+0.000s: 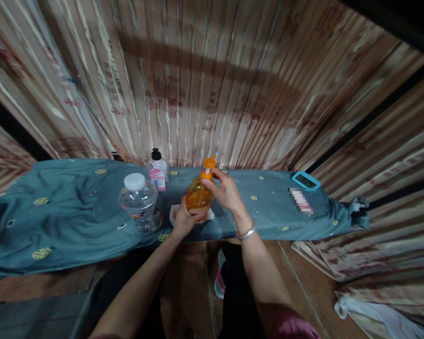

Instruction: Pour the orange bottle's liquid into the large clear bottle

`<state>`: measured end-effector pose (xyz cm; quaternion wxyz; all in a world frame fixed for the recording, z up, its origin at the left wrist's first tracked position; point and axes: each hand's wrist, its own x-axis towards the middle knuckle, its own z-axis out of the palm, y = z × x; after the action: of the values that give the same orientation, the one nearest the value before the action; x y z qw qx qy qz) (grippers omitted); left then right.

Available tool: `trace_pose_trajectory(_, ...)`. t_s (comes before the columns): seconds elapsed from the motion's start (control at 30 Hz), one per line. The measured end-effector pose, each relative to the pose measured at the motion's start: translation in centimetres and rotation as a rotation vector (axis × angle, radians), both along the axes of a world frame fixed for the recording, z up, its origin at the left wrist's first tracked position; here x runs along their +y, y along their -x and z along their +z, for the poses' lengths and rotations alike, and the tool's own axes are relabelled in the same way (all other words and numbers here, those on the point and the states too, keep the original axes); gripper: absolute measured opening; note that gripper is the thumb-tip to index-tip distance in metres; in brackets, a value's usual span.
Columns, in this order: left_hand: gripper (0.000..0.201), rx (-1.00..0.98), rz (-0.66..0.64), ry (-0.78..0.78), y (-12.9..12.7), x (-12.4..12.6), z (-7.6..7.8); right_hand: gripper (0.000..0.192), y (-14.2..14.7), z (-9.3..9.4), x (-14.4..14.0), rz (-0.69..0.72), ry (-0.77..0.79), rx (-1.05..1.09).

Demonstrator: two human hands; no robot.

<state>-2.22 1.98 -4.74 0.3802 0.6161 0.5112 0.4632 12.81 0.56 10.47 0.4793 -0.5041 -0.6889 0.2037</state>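
An amber pump bottle (199,194) with an orange pump head (209,163) leans slightly to the right in front of me. My left hand (185,219) wraps round its lower body. At its neck, the thumb and fingers of my right hand (227,189) pinch the orange collar below the pump. Beneath the bottle lies something white and flat (174,214), mostly hidden by my left hand and the bottle. To the left stand a large clear jar (141,212) with a white lid and a smaller clear bottle (158,173) with a black cap and pink label.
A green patterned cloth (81,212) covers the narrow table. Toward its right end lie a blue-framed digital clock (305,181) and a blurred pink-and-white item (301,201). A striped curtain (205,84) hangs close behind. A white plastic bag (374,315) sits at lower right.
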Motion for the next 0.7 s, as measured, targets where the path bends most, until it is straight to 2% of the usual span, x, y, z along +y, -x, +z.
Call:
trace_pose_trajectory(0.07,0.080,0.018,0.005,0.023,0.0,0.1,0.0,0.040,-0.6,0.2,0.1,0.062,0.026,-0.010)
trace_pose_trajectory(0.13,0.078,0.015,-0.003,0.034,0.0,0.1,0.0,0.049,-0.8,0.6,0.2,0.054,0.027,-0.008)
trace_pose_trajectory(0.23,0.075,-0.025,-0.010,0.027,-0.1,0.1,0.0,0.070,-0.3,1.3,0.0,-0.104,-0.015,0.007)
trace_pose_trajectory(0.27,0.075,-0.042,-0.008,0.024,-0.1,0.1,0.0,0.071,-0.1,1.5,-0.1,-0.163,-0.030,0.013)
trace_pose_trajectory(0.37,0.073,-0.071,0.004,0.025,-0.2,0.1,0.0,0.051,0.2,1.6,-0.2,-0.217,-0.039,0.026)
trace_pose_trajectory(0.43,0.071,-0.081,-0.002,0.032,-0.3,0.0,0.1,0.038,0.0,1.4,-0.2,-0.147,-0.021,0.040)
trace_pose_trajectory(0.5,0.070,-0.096,-0.017,0.037,-0.3,0.0,0.3,0.033,-0.4,1.1,-0.2,-0.041,0.005,0.059)
trace_pose_trajectory(0.6,0.072,-0.119,-0.026,0.031,-0.4,0.0,0.4,0.047,-0.6,0.9,-0.3,0.028,0.049,0.074)
trace_pose_trajectory(0.7,0.074,-0.118,-0.023,0.035,-0.4,0.0,0.3,0.065,-0.1,1.0,-0.5,-0.120,0.048,0.054)
